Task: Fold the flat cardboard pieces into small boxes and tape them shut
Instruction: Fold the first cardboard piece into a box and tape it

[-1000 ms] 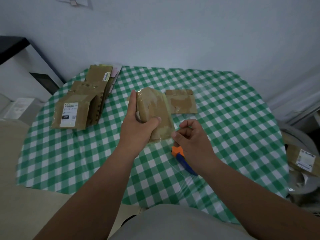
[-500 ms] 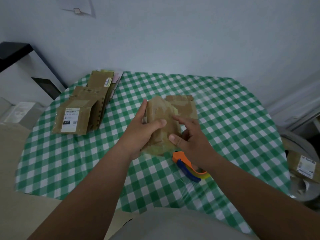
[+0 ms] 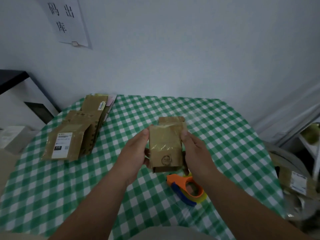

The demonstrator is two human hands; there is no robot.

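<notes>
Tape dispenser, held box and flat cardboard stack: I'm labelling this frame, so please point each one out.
tape dispenser (image 3: 187, 187), head view, on its orange body.
box (image 3: 165, 148), head view, on its taped front face.
flat cardboard stack (image 3: 76, 135), head view, on the top piece's bare brown cardboard.

Home packing corner, gingham tablecloth (image 3: 216, 129), labelled parcels (image 3: 69, 142)

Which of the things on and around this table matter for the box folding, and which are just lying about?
Job: cardboard box held between left hand and right hand; tape dispenser; flat cardboard stack; flat piece behind.
Lying about: wall paper sign; labelled parcel at right.
</notes>
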